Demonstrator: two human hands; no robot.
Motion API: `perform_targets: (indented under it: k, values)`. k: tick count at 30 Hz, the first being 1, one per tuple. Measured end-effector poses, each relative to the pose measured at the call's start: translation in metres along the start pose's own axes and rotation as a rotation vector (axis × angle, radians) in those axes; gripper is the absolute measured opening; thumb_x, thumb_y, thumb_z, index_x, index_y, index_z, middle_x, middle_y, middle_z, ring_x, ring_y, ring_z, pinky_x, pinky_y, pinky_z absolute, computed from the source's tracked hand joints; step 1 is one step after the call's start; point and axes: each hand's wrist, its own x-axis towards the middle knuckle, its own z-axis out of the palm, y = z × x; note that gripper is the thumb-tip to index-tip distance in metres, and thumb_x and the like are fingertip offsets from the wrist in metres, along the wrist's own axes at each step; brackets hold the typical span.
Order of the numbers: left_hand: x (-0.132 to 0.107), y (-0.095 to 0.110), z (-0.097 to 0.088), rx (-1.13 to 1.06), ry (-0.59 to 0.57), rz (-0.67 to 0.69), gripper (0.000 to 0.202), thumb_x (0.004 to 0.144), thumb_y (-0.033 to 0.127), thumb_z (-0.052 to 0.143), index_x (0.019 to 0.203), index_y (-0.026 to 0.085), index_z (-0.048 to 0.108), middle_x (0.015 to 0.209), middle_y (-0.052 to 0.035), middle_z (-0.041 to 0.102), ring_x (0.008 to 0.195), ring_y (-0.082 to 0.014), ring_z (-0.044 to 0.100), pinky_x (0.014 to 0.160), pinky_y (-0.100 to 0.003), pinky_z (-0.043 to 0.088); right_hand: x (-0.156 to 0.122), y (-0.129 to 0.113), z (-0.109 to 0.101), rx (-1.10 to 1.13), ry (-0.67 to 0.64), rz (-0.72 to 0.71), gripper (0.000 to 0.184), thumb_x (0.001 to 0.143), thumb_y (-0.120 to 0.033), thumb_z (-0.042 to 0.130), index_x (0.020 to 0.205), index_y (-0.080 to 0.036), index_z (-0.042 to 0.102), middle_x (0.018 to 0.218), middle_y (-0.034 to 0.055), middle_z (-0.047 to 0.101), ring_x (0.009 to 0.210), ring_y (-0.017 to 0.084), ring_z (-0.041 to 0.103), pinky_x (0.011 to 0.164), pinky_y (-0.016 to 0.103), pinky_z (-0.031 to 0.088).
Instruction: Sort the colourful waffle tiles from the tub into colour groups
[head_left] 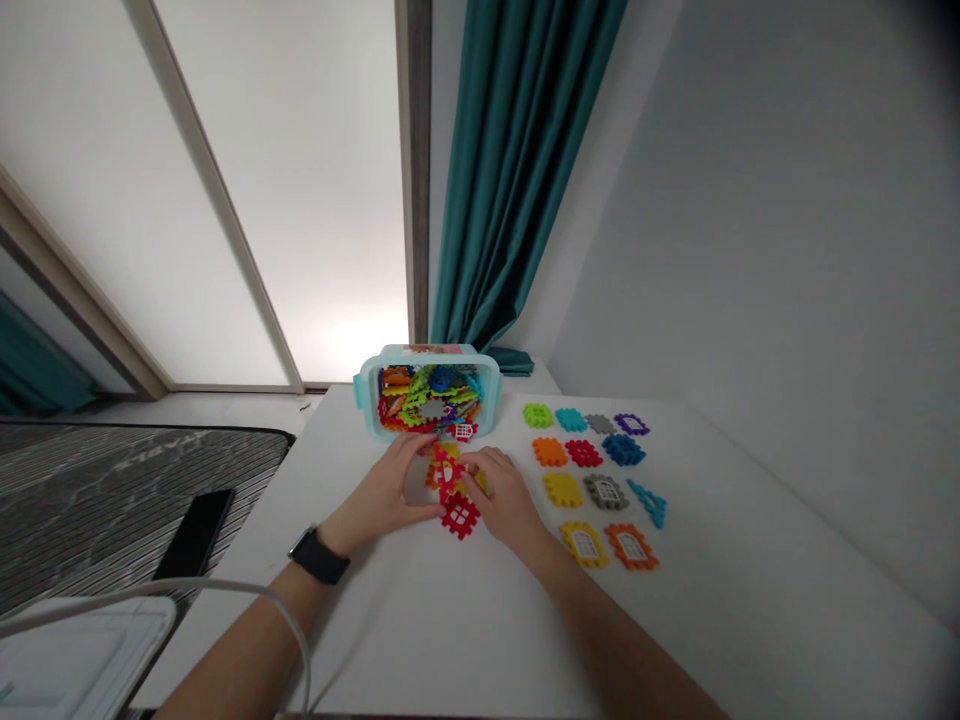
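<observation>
Left hand: the left hand (382, 492), a black watch (319, 555) on its wrist, is at lower centre, its fingers (420, 450) closed over the top and left of the joined red and yellow blocks (448, 478).

Right hand: the right hand (506, 497) comes in from the lower right, its fingers (472, 478) pressed against the same blocks; the two hands are close together, clamped on them from either side.

Held blocks: the joined red and yellow blocks sit between the hands at frame centre, a red lattice piece hanging below them, just above the counter (697, 610).

Box: a light-blue plastic box (362, 398) stands just beyond the hands at upper centre, heaped with multicoloured blocks (431, 395). A small red window block (463, 431) lies at its near edge.

Laid-out blocks: four loose rows of separate blocks (592, 480) lie on the counter to the right of the hands, in green, teal, grey, purple, orange, red, blue and yellow.

Left of the counter: a black phone (195, 535) lies on a striped mattress (105, 500) at the left of the frame.

Behind: a teal curtain (510, 170) hangs at upper centre.
</observation>
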Motion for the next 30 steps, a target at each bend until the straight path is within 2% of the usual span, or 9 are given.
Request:
perform_targets:
  k: [5, 9, 12, 17, 21, 25, 30]
  values:
    - [0.000, -0.004, 0.004, 0.104, -0.001, 0.040, 0.074, 0.075, 0.037, 0.081, 0.138, 0.023, 0.044, 0.136, -0.0151, 0.050, 0.127, -0.0325, 0.051, 0.109, -0.052, 0.044, 0.000, -0.001, -0.001, 0.004, 0.001, 0.005, 0.014, 0.093, -0.019, 0.053, 0.100, -0.023, 0.064, 0.090, 0.0048, 0.067, 0.086, 0.023, 0.061, 0.079, 0.036, 0.047]
    - [0.000, -0.003, 0.004, 0.102, -0.008, 0.032, 0.082, 0.076, 0.037, 0.080, 0.144, 0.023, 0.038, 0.135, -0.0157, 0.052, 0.123, -0.0317, 0.054, 0.107, -0.052, 0.045, 0.000, 0.000, 0.000, -0.009, -0.016, 0.000, 0.013, 0.093, -0.017, 0.054, 0.099, -0.023, 0.064, 0.090, 0.0046, 0.068, 0.086, 0.023, 0.061, 0.079, 0.036, 0.047]
    - [-0.001, -0.001, 0.004, 0.105, -0.014, 0.029, 0.079, 0.075, 0.037, 0.080, 0.142, 0.022, 0.042, 0.136, -0.0158, 0.052, 0.125, -0.0328, 0.053, 0.108, -0.052, 0.044, 0.000, 0.000, 0.000, -0.019, -0.027, 0.002, 0.015, 0.092, -0.016, 0.054, 0.099, -0.023, 0.064, 0.091, 0.0047, 0.068, 0.087, 0.023, 0.062, 0.080, 0.036, 0.049]
    - [-0.001, -0.003, 0.004, 0.098, -0.007, 0.017, 0.073, 0.078, 0.037, 0.078, 0.140, 0.021, 0.043, 0.132, -0.0157, 0.054, 0.120, -0.0311, 0.056, 0.105, -0.049, 0.046, 0.000, -0.009, -0.003, 0.078, -0.031, -0.079, 0.028, 0.090, -0.012, 0.050, 0.111, -0.024, 0.063, 0.110, 0.0078, 0.068, 0.105, 0.023, 0.062, 0.093, 0.040, 0.051]
    - [-0.001, -0.005, 0.004, 0.087, 0.005, 0.020, 0.072, 0.079, 0.036, 0.077, 0.140, 0.021, 0.043, 0.128, -0.0147, 0.056, 0.116, -0.0288, 0.058, 0.104, -0.047, 0.047, 0.000, -0.015, -0.008, 0.098, -0.081, -0.134, 0.027, 0.093, -0.014, 0.052, 0.116, -0.024, 0.061, 0.119, 0.0092, 0.066, 0.114, 0.023, 0.059, 0.100, 0.041, 0.050]
    - [-0.001, -0.005, 0.005, 0.079, -0.009, 0.022, 0.071, 0.079, 0.039, 0.077, 0.140, 0.020, 0.045, 0.131, -0.0155, 0.055, 0.122, -0.0308, 0.055, 0.107, -0.048, 0.045, 0.000, -0.011, -0.009, 0.078, -0.096, -0.140, 0.021, 0.097, -0.016, 0.049, 0.112, -0.023, 0.062, 0.116, 0.0092, 0.067, 0.111, 0.023, 0.060, 0.098, 0.041, 0.051]
    - [-0.002, -0.006, 0.006, 0.053, -0.034, 0.012, 0.071, 0.079, 0.041, 0.077, 0.139, 0.020, 0.046, 0.127, -0.0155, 0.058, 0.117, -0.0304, 0.057, 0.104, -0.047, 0.047, -0.001, -0.007, -0.008, 0.036, -0.101, -0.143, 0.016, 0.097, -0.016, 0.051, 0.106, -0.023, 0.063, 0.110, 0.0085, 0.070, 0.105, 0.024, 0.062, 0.093, 0.043, 0.052]
